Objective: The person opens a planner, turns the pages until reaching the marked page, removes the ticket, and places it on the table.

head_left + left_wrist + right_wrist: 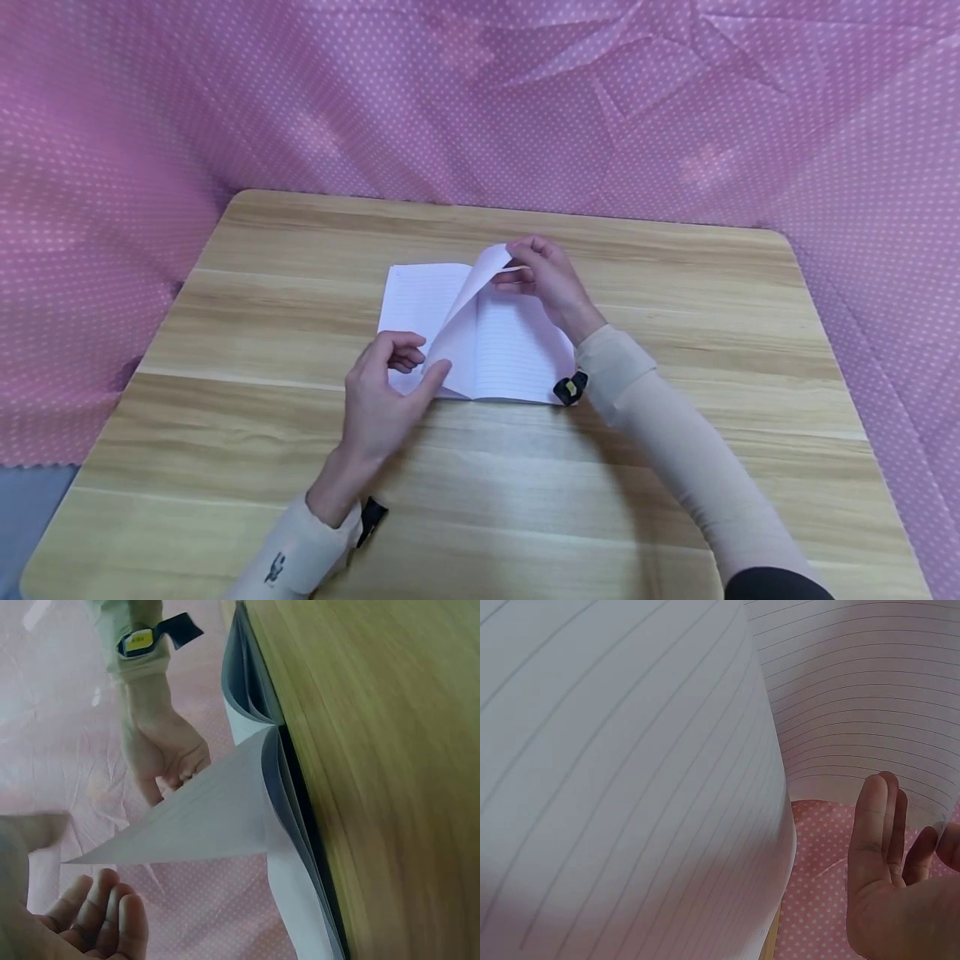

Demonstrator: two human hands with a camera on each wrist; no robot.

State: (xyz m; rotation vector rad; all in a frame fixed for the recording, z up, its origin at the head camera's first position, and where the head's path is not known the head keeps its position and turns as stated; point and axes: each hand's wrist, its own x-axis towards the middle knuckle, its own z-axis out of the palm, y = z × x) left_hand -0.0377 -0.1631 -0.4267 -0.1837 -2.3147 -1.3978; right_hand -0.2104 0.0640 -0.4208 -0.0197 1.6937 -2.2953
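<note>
An open notebook (517,350) with lined pages lies on the wooden table. One loose-lifted page (467,312) stands up from the spine, bent over toward the left. At its upper corner my right hand (553,283) pinches that page between thumb and index finger, the other fingers extended behind it. My left hand (378,408) is at the page's lower corner, thumb and fingers spread apart. In the left wrist view the corner of the page (195,817) points into the gap between that thumb and the fingers (109,915).
Bare wooden table top (675,275) surrounds the notebook. Pink dotted cloth (480,108) hangs behind and along both sides of the table. A small black strap device (572,389) on the right wrist overlaps the notebook's lower right corner in the head view.
</note>
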